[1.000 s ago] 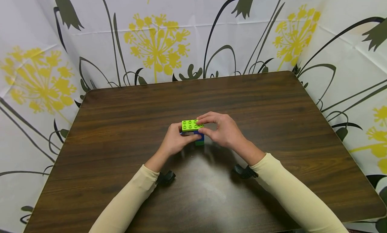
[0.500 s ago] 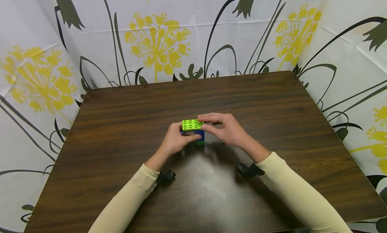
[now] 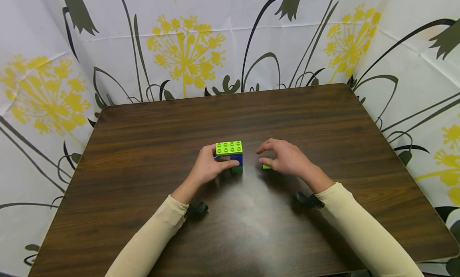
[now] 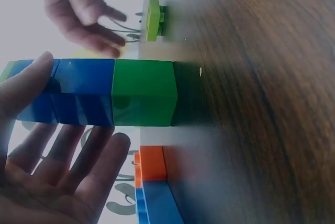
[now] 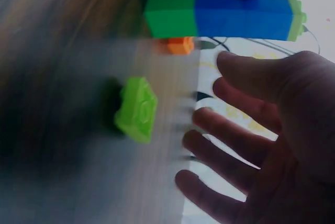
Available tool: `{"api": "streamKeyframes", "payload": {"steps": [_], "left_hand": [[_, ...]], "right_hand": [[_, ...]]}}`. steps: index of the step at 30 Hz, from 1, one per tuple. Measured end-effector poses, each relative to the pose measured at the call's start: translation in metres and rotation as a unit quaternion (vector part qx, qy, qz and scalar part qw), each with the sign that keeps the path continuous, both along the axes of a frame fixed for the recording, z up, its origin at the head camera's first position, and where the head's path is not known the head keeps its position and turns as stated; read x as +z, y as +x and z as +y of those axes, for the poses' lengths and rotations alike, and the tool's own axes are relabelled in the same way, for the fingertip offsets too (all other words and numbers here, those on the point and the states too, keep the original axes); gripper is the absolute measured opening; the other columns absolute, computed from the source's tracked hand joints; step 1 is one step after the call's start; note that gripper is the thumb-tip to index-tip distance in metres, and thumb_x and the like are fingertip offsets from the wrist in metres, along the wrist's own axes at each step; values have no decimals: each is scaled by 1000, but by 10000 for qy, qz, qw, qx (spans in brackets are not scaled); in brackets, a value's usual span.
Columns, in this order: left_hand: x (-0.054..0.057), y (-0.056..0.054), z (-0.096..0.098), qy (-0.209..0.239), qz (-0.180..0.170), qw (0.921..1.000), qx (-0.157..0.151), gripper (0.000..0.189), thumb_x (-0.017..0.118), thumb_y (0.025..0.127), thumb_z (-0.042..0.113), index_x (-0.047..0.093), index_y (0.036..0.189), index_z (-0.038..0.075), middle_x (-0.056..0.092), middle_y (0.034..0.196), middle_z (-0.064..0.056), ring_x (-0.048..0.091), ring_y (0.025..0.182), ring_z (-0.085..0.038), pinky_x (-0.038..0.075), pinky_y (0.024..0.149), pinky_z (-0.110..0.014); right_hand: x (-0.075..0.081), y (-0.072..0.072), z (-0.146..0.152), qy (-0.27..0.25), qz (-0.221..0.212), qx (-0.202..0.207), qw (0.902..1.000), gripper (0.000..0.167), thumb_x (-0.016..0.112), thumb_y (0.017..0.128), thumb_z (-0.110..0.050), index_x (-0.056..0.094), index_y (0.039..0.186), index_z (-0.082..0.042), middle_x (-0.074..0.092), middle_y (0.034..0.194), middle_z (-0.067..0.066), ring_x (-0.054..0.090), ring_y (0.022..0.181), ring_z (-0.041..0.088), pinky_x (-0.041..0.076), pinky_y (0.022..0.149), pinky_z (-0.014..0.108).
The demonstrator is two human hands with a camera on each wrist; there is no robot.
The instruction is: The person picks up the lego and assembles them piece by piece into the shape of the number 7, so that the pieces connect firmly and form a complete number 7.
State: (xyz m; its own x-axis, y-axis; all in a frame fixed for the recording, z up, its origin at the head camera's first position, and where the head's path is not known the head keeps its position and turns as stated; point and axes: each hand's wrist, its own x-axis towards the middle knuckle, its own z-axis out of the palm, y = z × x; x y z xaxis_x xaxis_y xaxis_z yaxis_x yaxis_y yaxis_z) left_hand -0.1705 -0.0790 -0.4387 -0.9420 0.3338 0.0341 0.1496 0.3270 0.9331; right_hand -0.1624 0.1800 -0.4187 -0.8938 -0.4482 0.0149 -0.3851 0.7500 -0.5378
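Left hand [image 3: 205, 167]: thumb and fingers closed on brick tower [image 3: 238, 157], standing mid-way across the surface [image 3: 151, 133], well in from its left, right and far edges. Left of the tower, orange brick [image 4: 153, 163] and blue brick [image 4: 162, 203] sit low; can't tell whether they're joined. Tower looks mostly done: green brick [image 4: 144, 93] at base, blue bricks [image 4: 86, 85] above, lime eight-stud brick [image 3: 229, 148] capping it and overhanging leftward; support under that end hidden. Just right, loose lime piece [image 5: 137, 110] lies on the surface, seemingly studs-down, unattached, so probably left to add. Right hand [image 3: 287, 157] near it, fingers spread, holding nothing.
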Motion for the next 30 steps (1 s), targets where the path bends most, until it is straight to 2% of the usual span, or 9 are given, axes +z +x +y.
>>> {"api": "streamKeyframes", "payload": {"steps": [4, 8, 13, 18, 21, 24, 27, 30], "left_hand": [[2, 3, -4, 91, -22, 10000, 22, 55, 85, 77, 15, 63, 127, 6, 69, 112, -12, 70, 95, -28, 58, 81, -34], [3, 7, -12, 5, -49, 9999, 144, 59, 84, 78, 12, 59, 131, 4, 67, 116, -16, 67, 101, -34, 56, 86, -39], [2, 15, -29, -45, 5, 9998, 210, 58, 80, 81, 5, 55, 134, -2, 63, 121, -24, 61, 111, -42, 56, 87, -41], [-3, 28, -45, -32, 72, 9999, 116, 50, 78, 85, 11, 60, 130, 3, 65, 120, -21, 64, 107, -33, 57, 84, -33], [-6, 39, -52, -150, 13, 9999, -23, 46, 77, 87, 18, 62, 128, 4, 66, 119, -15, 66, 105, -26, 56, 85, -34], [-8, 50, -54, -241, -281, 9989, -281, 42, 74, 89, 21, 63, 126, 3, 66, 119, -12, 66, 104, -23, 56, 83, -35], [-9, 60, -53, -265, -683, 9947, -726, 40, 71, 92, 21, 62, 126, 2, 66, 119, -13, 67, 103, -23, 57, 80, -32], [-12, 69, -49, -74, -1214, 9852, -1205, 43, 67, 95, 21, 58, 131, 0, 64, 122, -17, 66, 104, -26, 58, 80, -34]], "right_hand": [[-8, 3, 3, 657, -155, 23, 9977, 35, 74, 88, -29, 70, 120, -15, 62, 123, 5, 59, 112, 26, 50, 91, 51], [-13, 7, 5, 1027, -89, 24, 9947, 39, 77, 85, -29, 70, 121, -17, 62, 119, 5, 60, 106, 24, 53, 85, 49], [-18, 12, 7, 1173, 60, 75, 9930, 36, 80, 83, -26, 71, 118, -20, 62, 109, 0, 61, 94, 19, 55, 76, 44], [-22, 16, 7, 1101, 153, 105, 9937, 31, 78, 85, -24, 72, 115, -22, 63, 102, -4, 60, 84, 15, 53, 69, 38], [-23, 20, 5, 855, -1, 195, 9961, 28, 76, 87, -25, 72, 115, -21, 65, 99, -7, 58, 79, 11, 51, 66, 34], [-23, 26, 0, 457, -263, 458, 9976, 26, 74, 89, -25, 72, 114, -20, 67, 95, -10, 58, 76, 5, 50, 64, 30], [-23, 33, -8, 35, -488, 847, 9952, 24, 72, 90, -24, 72, 114, -20, 69, 92, -13, 60, 74, 1, 50, 64, 28], [-23, 42, -20, -431, -777, 1107, 9899, 22, 69, 93, -24, 72, 114, -20, 69, 95, -14, 60, 74, 2, 50, 66, 27]]}}
